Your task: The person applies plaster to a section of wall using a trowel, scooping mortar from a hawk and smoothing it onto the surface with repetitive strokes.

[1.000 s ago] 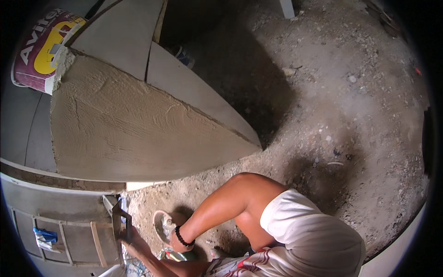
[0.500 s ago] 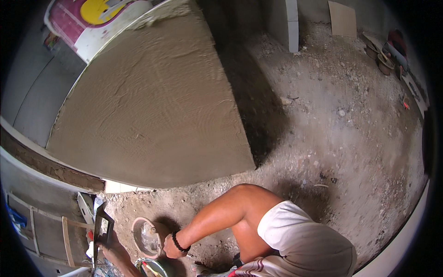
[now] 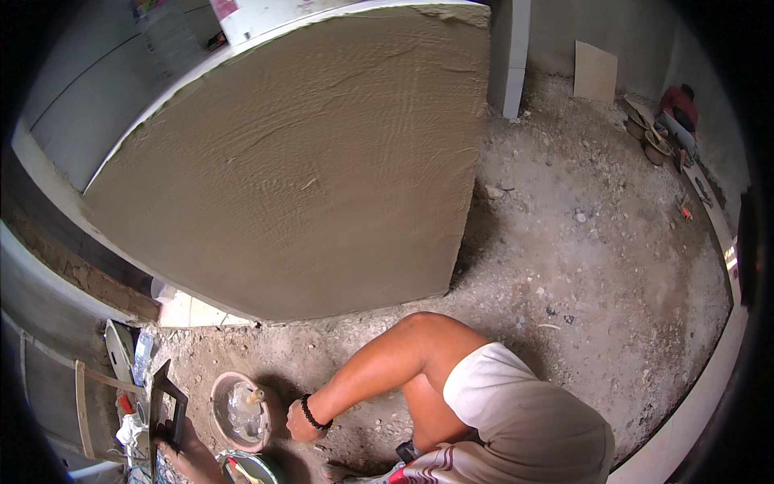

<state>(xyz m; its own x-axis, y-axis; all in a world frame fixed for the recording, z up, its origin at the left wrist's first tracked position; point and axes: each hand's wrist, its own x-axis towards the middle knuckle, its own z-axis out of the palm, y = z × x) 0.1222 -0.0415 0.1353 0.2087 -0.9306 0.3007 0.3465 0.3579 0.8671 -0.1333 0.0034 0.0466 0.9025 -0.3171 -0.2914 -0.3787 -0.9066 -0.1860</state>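
My left hand (image 3: 187,453) grips a plastering trowel (image 3: 156,403), its thin blade seen nearly edge-on, at the lower left. My right hand (image 3: 302,423), with a black beaded bracelet at the wrist, is closed; its fingers are mostly hidden, and I cannot make out anything in them. Between the hands stands a round bucket (image 3: 218,413) of cloudy water, with a short handle end (image 3: 255,396) poking up inside. A second, dark-green bucket (image 3: 274,466) is partly cut off below. Ahead rises a broad surface of wet grey-brown plaster (image 3: 322,194) with ridges and smear marks.
Gravelly, dusty ground (image 3: 580,266) runs to the right. A plastic bottle (image 3: 143,358) and a wooden frame (image 3: 83,403) lie at the lower left. At the far right are several mortar pans (image 3: 655,148), a leaning board (image 3: 595,73) and a crouching person in red (image 3: 679,105).
The view has turned, so the plastered surface sits further right and more of it shows. The trowel stays in my left hand. In the water bucket, the handle end now shows clearly.
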